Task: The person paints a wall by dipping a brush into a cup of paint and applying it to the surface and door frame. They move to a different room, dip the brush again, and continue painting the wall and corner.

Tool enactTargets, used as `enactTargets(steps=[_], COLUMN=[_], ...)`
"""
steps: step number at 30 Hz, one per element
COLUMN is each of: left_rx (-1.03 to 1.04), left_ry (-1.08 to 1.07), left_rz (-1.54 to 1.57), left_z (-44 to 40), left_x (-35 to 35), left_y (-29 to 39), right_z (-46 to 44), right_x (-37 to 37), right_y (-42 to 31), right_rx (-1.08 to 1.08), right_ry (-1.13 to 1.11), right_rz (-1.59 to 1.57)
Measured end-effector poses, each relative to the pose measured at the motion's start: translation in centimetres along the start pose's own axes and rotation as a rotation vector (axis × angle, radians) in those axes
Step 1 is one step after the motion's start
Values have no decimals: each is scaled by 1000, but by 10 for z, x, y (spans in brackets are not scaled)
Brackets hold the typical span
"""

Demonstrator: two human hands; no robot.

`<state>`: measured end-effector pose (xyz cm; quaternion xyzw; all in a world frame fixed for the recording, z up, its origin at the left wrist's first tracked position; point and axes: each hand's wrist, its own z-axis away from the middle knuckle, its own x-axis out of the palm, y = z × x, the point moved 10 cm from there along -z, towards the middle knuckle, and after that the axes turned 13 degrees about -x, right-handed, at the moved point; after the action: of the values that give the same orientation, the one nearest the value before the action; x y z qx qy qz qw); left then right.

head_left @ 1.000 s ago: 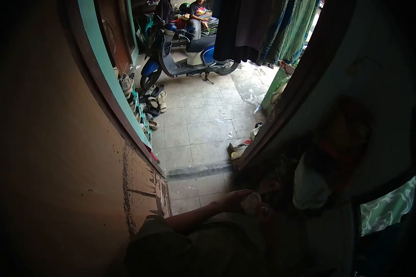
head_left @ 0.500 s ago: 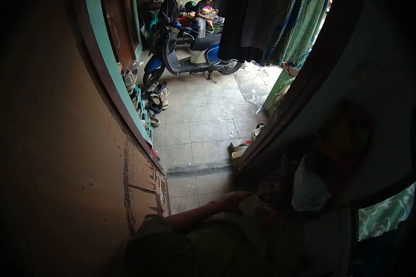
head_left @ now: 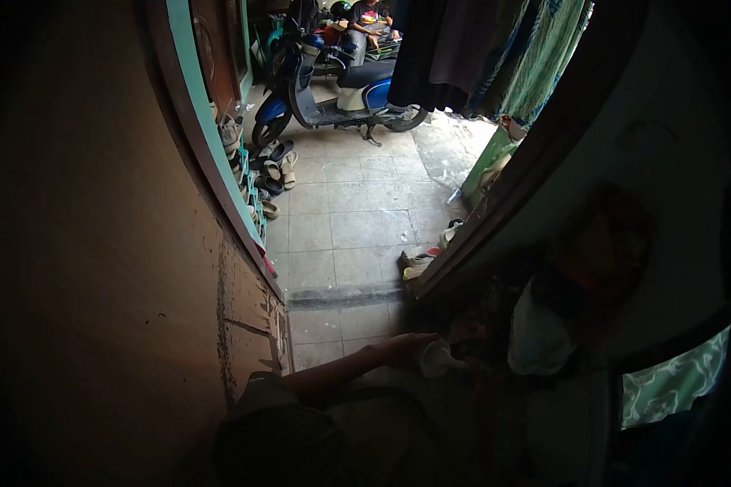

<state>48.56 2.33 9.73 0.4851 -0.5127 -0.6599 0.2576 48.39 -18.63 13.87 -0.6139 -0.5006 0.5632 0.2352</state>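
Note:
My left hand (head_left: 412, 346) reaches across from the lower left in deep shade. Its fingers are closed around a pale cup-like thing (head_left: 437, 359), whose exact kind is too dark to make out. A narrow whitish part of that thing stretches to the right. Close by on that side, my right hand (head_left: 481, 372) is a dim shape, and its fingers are lost in the dark.
A doorway with a low step (head_left: 345, 296) opens onto a tiled floor (head_left: 365, 223). Shoes (head_left: 272, 174) line the left side. A blue scooter (head_left: 333, 101) stands beyond, with a seated person (head_left: 369, 28) behind it. Hanging cloths (head_left: 463, 57) cover the upper right. A white bag (head_left: 538, 333) is at right.
The pale thing has turned in my left hand, and its narrow part now shows toward the right. My left hand is slightly higher, and the view has shifted a little.

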Motion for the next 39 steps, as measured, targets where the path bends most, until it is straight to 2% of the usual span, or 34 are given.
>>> enactTargets(steps=[3, 6, 8, 10, 13, 16, 18, 21, 25, 28, 30, 36, 39], left_rx=[-92, -105, 5, -18, -38, -51, -65, -87, -58, -46, -63, -68, -74], left_ry=[81, 43, 98, 91, 113, 132, 119, 108, 159, 155, 144, 190, 173], left_rz=[-122, -72, -45, -51, -71, -105, -125, -125, -153, -145, -145, -123, -118], left_z=[0, -3, -3, 7, 10, 9, 8, 8, 10, 11, 13, 20, 20], left_x=[1, 7, 7, -7, -11, -11, -9, -6, -11, -12, -11, -23, -27], left_y=[-8, -24, -32, -11, -12, -15, -14, -15, -21, -20, -21, -9, -7], right_z=[-15, -16, -14, -8, 2, 4, 6, 4, 6, 5, 2, 6, 5], right_x=[-6, -11, -14, -18, -26, -30, -34, -34, -40, -47, -44, -51, -53], right_y=[-55, -58, -65, -55, -54, -69, -78, -83, -93, -100, -104, -105, -108], right_rx=[106, 24, 46, 69, -141, -113, 28, 112, 115, 126, 196, 236, 185], right_ry=[-16, -34, -15, 3, 20, 42, 132, 105, 199, 200, 117, 138, 115], right_rz=[69, 156, 170, 185, 460, 414, 399, 370, 294, 351, 375, 389, 397])
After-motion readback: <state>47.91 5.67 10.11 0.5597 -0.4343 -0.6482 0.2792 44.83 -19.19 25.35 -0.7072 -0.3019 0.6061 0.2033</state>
